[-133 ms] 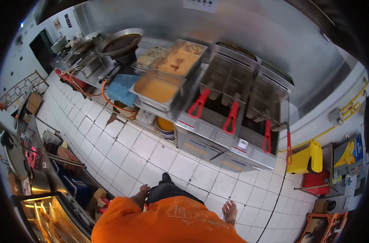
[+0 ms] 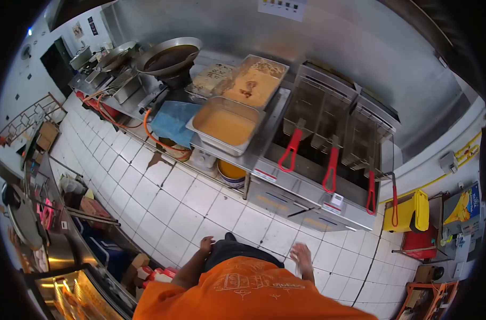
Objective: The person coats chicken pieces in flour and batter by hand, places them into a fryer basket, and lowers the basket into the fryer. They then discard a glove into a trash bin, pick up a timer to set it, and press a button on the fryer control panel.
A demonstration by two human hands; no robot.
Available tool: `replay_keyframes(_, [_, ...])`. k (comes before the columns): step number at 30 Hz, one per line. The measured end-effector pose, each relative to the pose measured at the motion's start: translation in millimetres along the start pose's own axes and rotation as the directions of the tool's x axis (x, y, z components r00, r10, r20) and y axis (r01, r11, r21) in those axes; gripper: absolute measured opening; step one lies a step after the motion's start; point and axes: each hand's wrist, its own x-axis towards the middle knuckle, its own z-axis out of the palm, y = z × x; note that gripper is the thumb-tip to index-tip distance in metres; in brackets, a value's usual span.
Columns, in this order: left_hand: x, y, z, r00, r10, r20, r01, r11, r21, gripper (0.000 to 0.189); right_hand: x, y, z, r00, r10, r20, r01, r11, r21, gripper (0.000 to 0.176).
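My left hand hangs beside my dark trousers, its fingers loosely apart and nothing seen in it. Low on the other side of my orange shirt, my right hand is open and touches nothing. Both are over the tiled floor, short of the counter. In front of me stands a steel deep fryer holding wire baskets with red handles. To its left, a deep steel pan contains a pale orange liquid. Behind that pan is a larger tray of light-coloured coating with brown clumps.
A dark-filled wok stands farther left, near a blue cloth or bag and an orange hose. Below the counter is a bucket. A yellow bin is at right; a lit display case at lower left.
The head view has shifted, so the counter and fryer sit farther right and slightly lower. Both hands have risen a little in the frame, nothing picked up.
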Motion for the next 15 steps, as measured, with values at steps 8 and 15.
replay_keyframes(8, [8,245,119,0.633,0.718,0.291,-0.771,0.552,0.317,0.017,230,-144,348,0.714,-0.192,0.673,0.302,0.952,-0.049,0.018])
replay_keyframes(15, [8,482,171,0.202,0.88,0.43,-0.974,0.134,0.184,0.016,458,-270,484,0.748,-0.498,0.439,0.573,0.818,-0.048,0.019])
